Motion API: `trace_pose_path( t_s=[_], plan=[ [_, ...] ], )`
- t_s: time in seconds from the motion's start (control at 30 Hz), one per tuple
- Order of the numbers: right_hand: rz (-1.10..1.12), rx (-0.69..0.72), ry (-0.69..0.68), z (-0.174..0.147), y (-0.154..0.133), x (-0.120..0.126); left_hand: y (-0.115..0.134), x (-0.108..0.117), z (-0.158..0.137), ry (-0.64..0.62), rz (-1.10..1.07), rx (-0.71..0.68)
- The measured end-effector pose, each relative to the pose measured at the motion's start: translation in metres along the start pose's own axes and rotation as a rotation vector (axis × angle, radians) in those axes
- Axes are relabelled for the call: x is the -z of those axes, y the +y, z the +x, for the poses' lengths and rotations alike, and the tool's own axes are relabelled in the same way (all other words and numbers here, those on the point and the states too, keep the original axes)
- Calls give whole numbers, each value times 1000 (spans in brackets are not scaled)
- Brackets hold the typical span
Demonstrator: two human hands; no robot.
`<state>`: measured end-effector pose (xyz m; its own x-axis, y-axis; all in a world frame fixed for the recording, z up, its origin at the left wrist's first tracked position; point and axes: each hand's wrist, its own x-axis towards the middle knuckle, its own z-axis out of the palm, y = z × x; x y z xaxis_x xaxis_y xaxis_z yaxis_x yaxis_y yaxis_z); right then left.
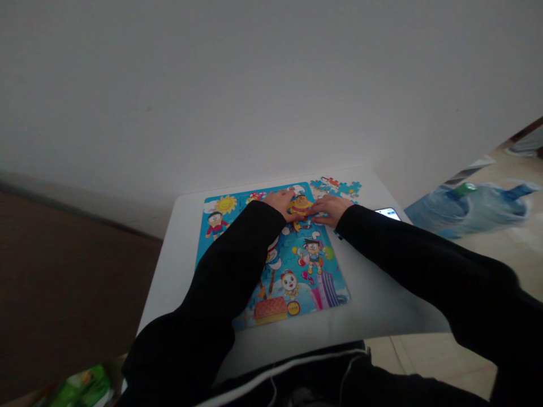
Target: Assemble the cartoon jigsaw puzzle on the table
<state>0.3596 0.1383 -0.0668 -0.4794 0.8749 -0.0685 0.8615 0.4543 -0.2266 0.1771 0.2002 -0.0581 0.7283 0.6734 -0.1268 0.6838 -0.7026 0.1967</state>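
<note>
Right hand (331, 210): fingers bunched at the puzzle's far right edge; can't tell if the grip pinches a piece or just presses, too small and dim. Left hand (280, 203): spread, palm down, fingers and thumb resting on the upper part of the puzzle, nothing visibly gripped. Fingertips of both hands close together, either side of a yellow-clad cartoon figure (300, 204).

Under them: cartoon jigsaw puzzle (292, 251), blue background, flat on the white surface (369, 288), mostly assembled as far as shows; left sleeve (229, 265) hides a good part. Loose jigsaw pieces (351, 187) just beyond the right hand, by the puzzle's far right corner. Smartphone (388, 213), screen lit, right of the puzzle, partly behind the right sleeve (394, 249).

Further out: wall (271, 90) behind, clear blue plastic bottles (445, 209) on the floor at right, green packet (82, 387) low left.

Risks, my judgement: uneven pressing could pop neighbouring pieces up; a dragging left sleeve could shift joined ones; a right-arm swing could knock the phone or scatter loose pieces.
</note>
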Motion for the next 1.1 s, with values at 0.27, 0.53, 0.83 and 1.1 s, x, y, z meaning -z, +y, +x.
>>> trace_pose_path(
  t_s=[0.27, 0.53, 0.83, 1.1],
  plan=[
    [111, -55, 32, -3, 4, -6, 0, 0, 1, -32, 7, 9],
    [369, -209, 86, -2, -5, -3, 5, 5, -3, -25, 65, 27],
    [139, -164, 33, -7, -3, 1, 1, 2, -1, -30, 48, -15],
    [135, -86, 51, -5, 7, -5, 0, 0, 0, -23, 44, -30]
  ],
)
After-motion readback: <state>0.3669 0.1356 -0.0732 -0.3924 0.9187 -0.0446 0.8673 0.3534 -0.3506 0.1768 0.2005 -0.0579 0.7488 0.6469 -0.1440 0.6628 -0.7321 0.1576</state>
